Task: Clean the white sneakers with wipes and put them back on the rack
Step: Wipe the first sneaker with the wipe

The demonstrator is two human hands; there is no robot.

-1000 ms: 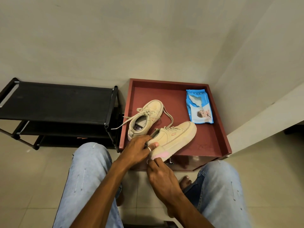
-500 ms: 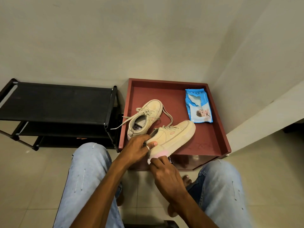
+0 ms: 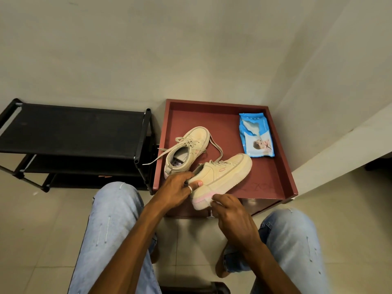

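Two cream-white sneakers lie on a red-brown cabinet top (image 3: 265, 181). The near sneaker (image 3: 224, 172) lies on its side, toe pointing right, heel with a pink strip toward me. My left hand (image 3: 176, 190) grips its heel collar, thumb on the side. My right hand (image 3: 231, 211) presses a small white wipe (image 3: 209, 201) against the heel sole. The far sneaker (image 3: 186, 151) stands upright behind it, laces loose. A blue pack of wipes (image 3: 255, 134) lies at the back right. The black shoe rack (image 3: 72, 132) stands to the left.
The cabinet top has a raised rim and sits in a corner between two pale walls. A small knob (image 3: 210, 214) sticks out of the cabinet front. My knees in light jeans (image 3: 114, 219) flank the tiled floor below. One lace hangs over the cabinet's left edge toward the rack.
My right hand has slid with the wipe from under the heel to its right side. The left hand keeps its grip; the sneaker has barely moved.
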